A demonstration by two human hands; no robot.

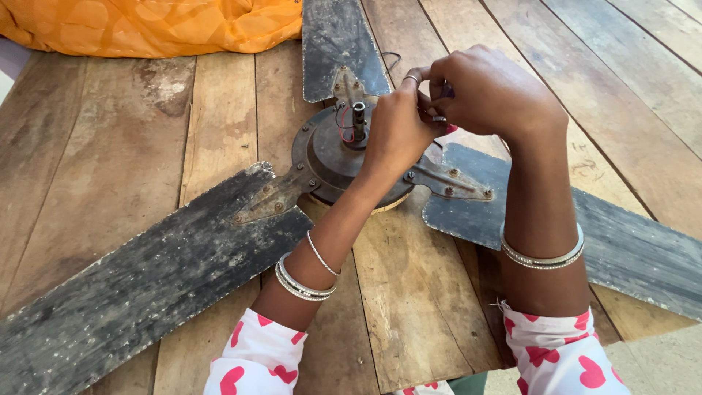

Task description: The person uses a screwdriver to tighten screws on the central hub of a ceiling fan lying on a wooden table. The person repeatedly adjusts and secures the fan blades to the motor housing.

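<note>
Item: small dark part (447, 91), pinched between your two hands just right of the ceiling fan's hub. Too little of it shows to say what kind of part it is; only a dark sliver peeks out between the fingers, so its long axis cannot be read.

Position: it sits above the wooden table, over the root of the right blade, level with the top of the hub and just beside the shaft (359, 117).

Right hand (491, 95): your fingers are curled in and closed around the part from the right and above. This hand covers most of it.

Left hand (398, 128): it reaches across the motor housing (329, 157), thumb and forefinger closed toward the same spot, a ring on the forefinger. Whether these fingers grip the part or only steady it, you cannot tell from this view.

Relation: the part lies at the fingertips of both hands, right of the shaft; the red and dark wires (345, 124) come up at the shaft's left side, apart from your fingers.

Surroundings: three worn dark blades (146, 285) spread out flat from the hub on metal brackets (450, 179). An orange cloth (153, 25) lies at the far left edge of the table (110, 161).
</note>
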